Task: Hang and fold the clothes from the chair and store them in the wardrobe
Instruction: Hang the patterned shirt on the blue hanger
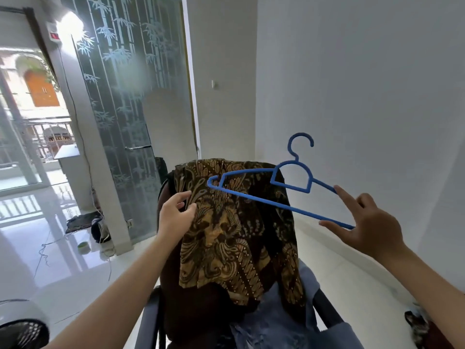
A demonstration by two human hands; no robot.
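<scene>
Your right hand (362,222) pinches the blue plastic hanger (279,190), long axis left-right, hook up; your left hand (176,212) grips the brown batik cloth (239,238). No legible writing.

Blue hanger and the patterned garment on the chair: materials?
Blue hanger: looks like moulded plastic, matte, with uniform colour and thick flat-sided bars; coated metal can't be ruled out. Batik garment: thin woven cloth, likely cotton, matte; it drapes in soft folds over the chair back, printed brown and gold.

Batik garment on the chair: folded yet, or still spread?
Spread, unfolded: the batik garment drapes loosely over the chair back; left hand pinches its edge.
</scene>
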